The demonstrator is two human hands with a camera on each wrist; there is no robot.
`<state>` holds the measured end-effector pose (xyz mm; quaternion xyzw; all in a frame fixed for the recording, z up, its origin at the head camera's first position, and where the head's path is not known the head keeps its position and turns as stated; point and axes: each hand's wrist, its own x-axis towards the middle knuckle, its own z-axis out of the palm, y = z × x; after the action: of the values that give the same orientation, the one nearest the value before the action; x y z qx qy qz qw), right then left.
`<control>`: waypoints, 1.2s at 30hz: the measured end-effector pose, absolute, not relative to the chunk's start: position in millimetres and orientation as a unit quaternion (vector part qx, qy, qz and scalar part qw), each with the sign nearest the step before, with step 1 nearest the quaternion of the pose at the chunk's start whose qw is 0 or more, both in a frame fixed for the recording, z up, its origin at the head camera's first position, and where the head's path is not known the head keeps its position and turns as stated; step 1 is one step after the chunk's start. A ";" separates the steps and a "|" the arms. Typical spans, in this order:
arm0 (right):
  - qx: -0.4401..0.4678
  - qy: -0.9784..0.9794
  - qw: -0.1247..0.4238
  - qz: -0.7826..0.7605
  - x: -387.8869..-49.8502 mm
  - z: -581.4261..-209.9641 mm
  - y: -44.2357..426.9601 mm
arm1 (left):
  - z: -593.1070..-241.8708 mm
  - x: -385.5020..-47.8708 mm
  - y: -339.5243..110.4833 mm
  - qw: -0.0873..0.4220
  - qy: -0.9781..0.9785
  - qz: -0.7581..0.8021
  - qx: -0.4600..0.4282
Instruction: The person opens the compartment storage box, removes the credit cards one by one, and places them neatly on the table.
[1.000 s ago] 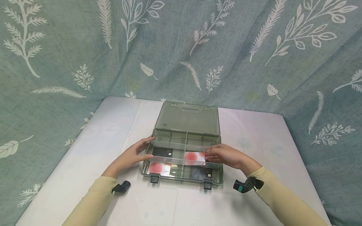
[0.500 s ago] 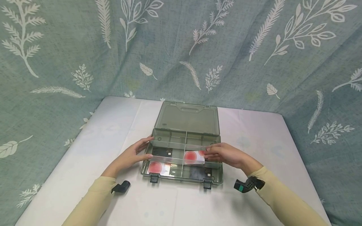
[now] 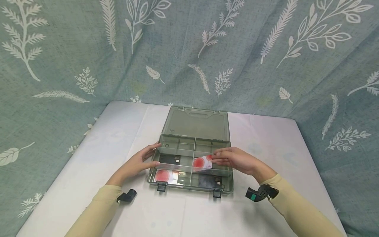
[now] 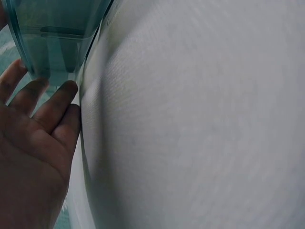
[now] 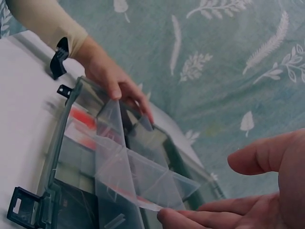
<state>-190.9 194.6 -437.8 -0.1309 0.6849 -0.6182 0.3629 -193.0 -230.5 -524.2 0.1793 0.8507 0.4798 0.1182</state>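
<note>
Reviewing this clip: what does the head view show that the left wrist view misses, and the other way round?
Only the head view shows the right hand, the red-and-white card at its fingertips, the black VIP cards and the open lid. Only the left wrist view shows the palm of the left hand. Both show the left hand itself, the box and the white tabletop.

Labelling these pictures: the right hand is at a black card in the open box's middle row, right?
Not black: in the head view, the card at the right hand in the middle row of the open box is white with red circles.
</note>
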 end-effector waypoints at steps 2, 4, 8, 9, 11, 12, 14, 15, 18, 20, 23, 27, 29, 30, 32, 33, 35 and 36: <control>-0.132 0.684 0.358 -0.621 -191.2 -437.7 194.5 | -524.3 -192.9 -230.6 0.118 0.851 0.480 0.179; -0.131 0.684 0.354 -0.623 -191.5 -438.0 194.7 | -524.5 -193.2 -230.6 0.121 0.852 0.479 0.175; -0.128 0.686 0.349 -0.626 -192.7 -441.9 193.6 | -524.3 -193.8 -230.8 0.125 0.851 0.480 0.170; -0.127 0.687 0.347 -0.625 -193.2 -443.8 192.9 | -524.1 -193.8 -230.8 0.126 0.852 0.480 0.170; -0.124 0.692 0.345 -0.621 -194.0 -447.1 191.4 | -523.4 -193.7 -230.6 0.125 0.851 0.481 0.173; -0.123 0.695 0.343 -0.619 -194.5 -448.8 190.4 | -523.0 -193.6 -230.4 0.125 0.850 0.481 0.173; -0.122 0.700 0.340 -0.616 -195.3 -452.3 188.2 | -522.4 -193.0 -229.9 0.124 0.849 0.482 0.175; -0.122 0.701 0.338 -0.615 -195.9 -454.2 186.9 | -522.3 -192.8 -229.7 0.123 0.849 0.483 0.175; -0.124 0.708 0.332 -0.611 -197.0 -459.2 182.8 | -522.6 -192.4 -229.2 0.124 0.850 0.481 0.173; -0.126 0.715 0.326 -0.605 -197.4 -462.0 180.2 | -522.8 -192.5 -229.1 0.124 0.852 0.480 0.171; -0.122 0.730 0.311 -0.597 -197.2 -464.6 176.5 | -522.7 -192.7 -229.2 0.124 0.852 0.478 0.171; -0.113 0.746 0.289 -0.589 -197.2 -468.4 171.3 | -521.8 -192.1 -229.1 0.124 0.854 0.476 0.167; -0.109 0.752 0.278 -0.587 -196.9 -470.9 168.4 | -521.3 -191.8 -229.0 0.124 0.856 0.475 0.165; -0.109 0.755 0.273 -0.586 -196.9 -472.2 166.9 | -521.3 -191.7 -228.9 0.124 0.855 0.475 0.165; -0.107 0.761 0.262 -0.583 -196.7 -475.1 164.3 | -521.5 -191.7 -228.9 0.124 0.855 0.476 0.165; -0.108 0.764 0.257 -0.582 -196.7 -476.6 163.2 | -521.8 -191.8 -229.0 0.123 0.854 0.477 0.165; -0.109 0.766 0.250 -0.582 -196.6 -479.3 161.0 | -522.4 -192.0 -229.1 0.123 0.853 0.479 0.167; -0.110 0.767 0.246 -0.582 -196.5 -480.4 159.9 | -522.9 -192.1 -229.1 0.123 0.853 0.479 0.166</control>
<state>-196.5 159.9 -480.4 -0.1095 0.7672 -0.5820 0.2464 -192.1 -229.1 -522.9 0.1658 0.8531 0.4791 0.1235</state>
